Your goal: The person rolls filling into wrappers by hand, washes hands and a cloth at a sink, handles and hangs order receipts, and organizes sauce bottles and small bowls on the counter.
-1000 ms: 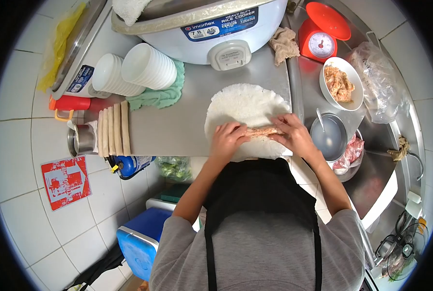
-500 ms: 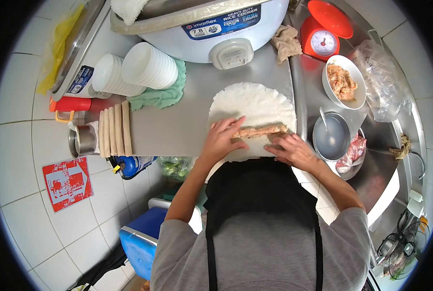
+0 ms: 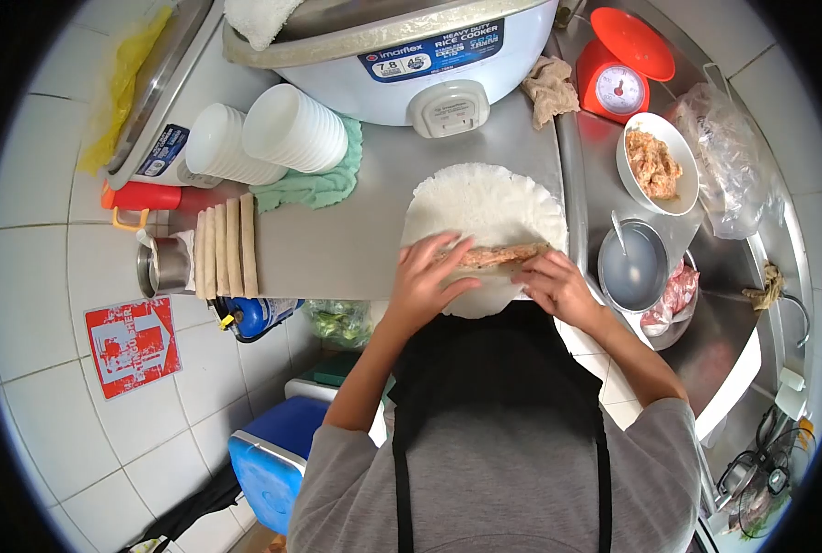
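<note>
A round white wrapper sheet [image 3: 480, 200] lies at the edge of the steel counter. Across its lower part runs a strip of orange-pink filling [image 3: 503, 255]. My left hand [image 3: 429, 275] rests at the strip's left end with its fingers spread. At the right end is my right hand [image 3: 557, 284], its fingers bent together by the sheet's edge; what they pinch, if anything, is hidden. Several finished pale rolls [image 3: 227, 247] lie side by side on the counter at the left.
White tubs [image 3: 296, 129] stand on a green cloth [image 3: 323, 189]. A rice cooker [image 3: 411, 69] is at the back. To the right are a red scale [image 3: 616, 89], a filling bowl [image 3: 660, 164], a pot of liquid with a spoon [image 3: 634, 267] and meat [image 3: 676, 300].
From both hands pinching near the strip, my left hand has opened and my right hand has moved toward the right end. More of the strip shows between them.
</note>
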`<state>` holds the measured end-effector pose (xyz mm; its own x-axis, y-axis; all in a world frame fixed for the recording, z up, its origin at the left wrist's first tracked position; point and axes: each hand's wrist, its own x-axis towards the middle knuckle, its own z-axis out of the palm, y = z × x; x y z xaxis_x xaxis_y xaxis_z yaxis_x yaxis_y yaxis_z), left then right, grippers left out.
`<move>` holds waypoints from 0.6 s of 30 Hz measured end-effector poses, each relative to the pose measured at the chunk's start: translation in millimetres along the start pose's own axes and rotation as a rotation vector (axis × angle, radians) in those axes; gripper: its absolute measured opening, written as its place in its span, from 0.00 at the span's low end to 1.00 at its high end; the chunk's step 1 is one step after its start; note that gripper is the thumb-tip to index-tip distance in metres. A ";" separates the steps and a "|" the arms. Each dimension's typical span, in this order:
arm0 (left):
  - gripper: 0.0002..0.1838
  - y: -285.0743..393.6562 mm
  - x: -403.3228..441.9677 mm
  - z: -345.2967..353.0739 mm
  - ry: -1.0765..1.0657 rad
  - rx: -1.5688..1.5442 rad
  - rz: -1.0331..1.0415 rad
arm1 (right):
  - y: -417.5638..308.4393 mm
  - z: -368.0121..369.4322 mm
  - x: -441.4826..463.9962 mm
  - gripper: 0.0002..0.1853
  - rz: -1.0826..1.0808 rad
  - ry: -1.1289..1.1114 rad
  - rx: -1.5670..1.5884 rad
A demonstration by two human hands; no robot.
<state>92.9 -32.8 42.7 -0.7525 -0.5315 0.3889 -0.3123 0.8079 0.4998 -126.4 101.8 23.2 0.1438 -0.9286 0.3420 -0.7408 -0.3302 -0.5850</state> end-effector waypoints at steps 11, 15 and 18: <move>0.20 0.6 -23.4 24.0 -0.113 0.064 0.010 | 37.4 7.6 65.5 0.12 0.583 0.248 0.221; 0.23 -12.6 -5.0 26.9 -0.099 0.092 -0.072 | 58.8 -2.3 73.3 0.18 0.629 0.312 0.253; 0.24 -10.9 -1.4 28.7 -0.094 0.147 -0.115 | 69.3 -26.7 67.2 0.16 0.695 0.407 0.256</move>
<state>80.7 -33.6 14.5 -0.7555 -0.6020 0.2585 -0.4754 0.7752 0.4160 -185.5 21.1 25.3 -0.5740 -0.8172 0.0525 -0.3948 0.2200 -0.8920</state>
